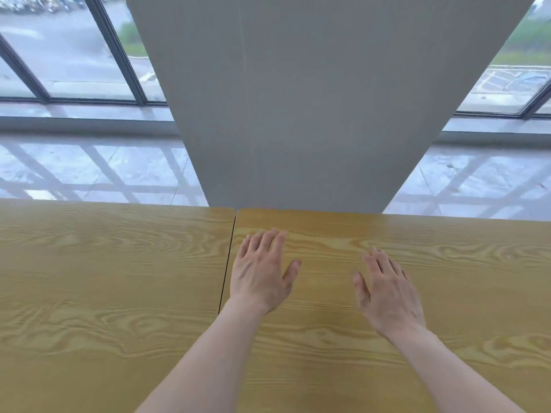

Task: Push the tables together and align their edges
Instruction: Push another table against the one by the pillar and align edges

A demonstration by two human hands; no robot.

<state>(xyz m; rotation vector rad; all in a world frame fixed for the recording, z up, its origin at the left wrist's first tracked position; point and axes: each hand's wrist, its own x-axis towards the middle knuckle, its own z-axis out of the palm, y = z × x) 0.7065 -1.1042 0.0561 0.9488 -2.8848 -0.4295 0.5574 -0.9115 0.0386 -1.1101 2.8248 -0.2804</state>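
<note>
Two light wood-grain tables stand side by side. The left table [113,278] and the right table [462,278] meet along a thin dark seam running from the far edge toward me. Their far edges sit almost level, the right one slightly lower in the view. My left hand [262,272] lies flat, fingers apart, on the right table just beside the seam. My right hand [390,293] rests flat on the same table further right. Neither hand holds anything.
A wide grey pillar [298,114] rises directly behind the tables' far edge. A glossy tiled floor [89,174] and large windows with dark frames [119,55] lie on both sides of it.
</note>
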